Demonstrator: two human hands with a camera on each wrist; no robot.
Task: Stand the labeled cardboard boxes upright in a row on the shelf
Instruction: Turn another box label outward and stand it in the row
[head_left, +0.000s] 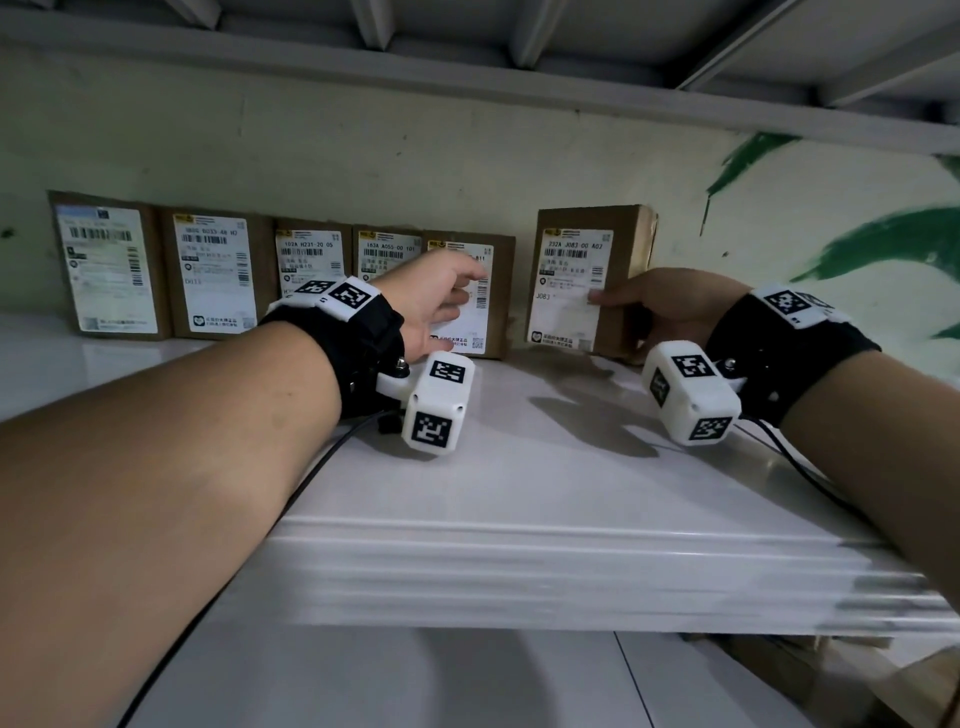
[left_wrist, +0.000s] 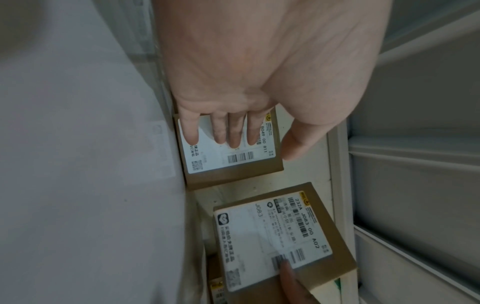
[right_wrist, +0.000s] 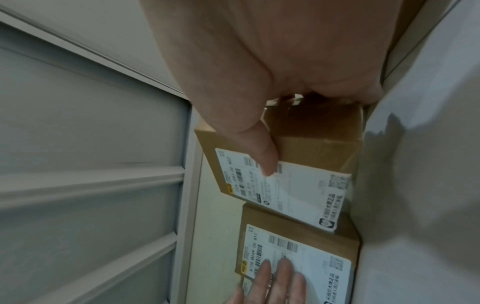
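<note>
Several labeled cardboard boxes stand upright in a row against the wall on the white shelf. My left hand lays straight fingers flat on the label of the row's rightmost box, marked B049. A gap to its right stands the J083 box, turned slightly. My right hand grips its right edge, thumb on the label and fingers hidden behind the box.
The upper shelf's underside hangs low over the boxes. A wall with green paint lies to the right. In the left wrist view, part of another labeled box shows beyond the J083 box. Bare shelf lies in front of the row.
</note>
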